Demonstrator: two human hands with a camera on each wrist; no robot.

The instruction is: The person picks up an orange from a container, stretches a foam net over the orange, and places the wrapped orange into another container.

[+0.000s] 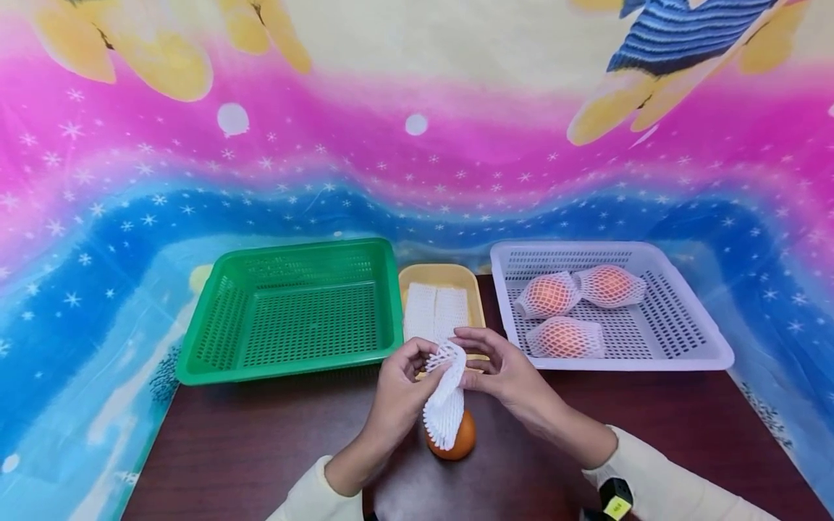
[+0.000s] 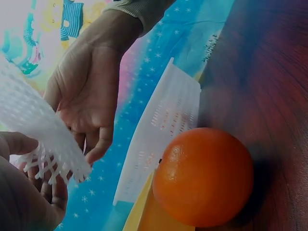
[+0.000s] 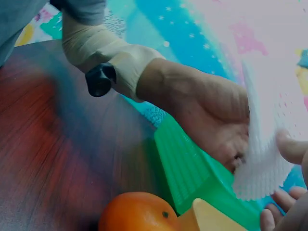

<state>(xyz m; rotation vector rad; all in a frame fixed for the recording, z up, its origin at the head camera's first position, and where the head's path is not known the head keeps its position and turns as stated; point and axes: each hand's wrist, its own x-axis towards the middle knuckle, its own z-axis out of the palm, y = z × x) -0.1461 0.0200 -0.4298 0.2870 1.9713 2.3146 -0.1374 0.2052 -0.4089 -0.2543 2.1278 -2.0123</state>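
A white foam fruit net [image 1: 444,405] hangs lengthwise between my hands, above an orange [image 1: 461,438] on the table. At its upper end, my left hand [image 1: 405,387] pinches it between thumb and fingers. From the other side my right hand [image 1: 504,369] grips the same end, thumb against the mesh. In the left wrist view the orange [image 2: 204,177] is whole and bare, apart from both hands. The net's loose lower end overlaps the orange in the head view. The right wrist view shows the foam net [image 3: 269,144] spread flat, its cut edge downward.
Behind the hands stands a yellow tray [image 1: 478,289] with stacked white foam nets [image 1: 435,310]. To its left is a green basket [image 1: 313,354] with nothing in it. A white basket [image 1: 684,354] at right holds three net-wrapped fruits [image 1: 565,339]. A patterned cloth [image 1: 417,166] rises behind.
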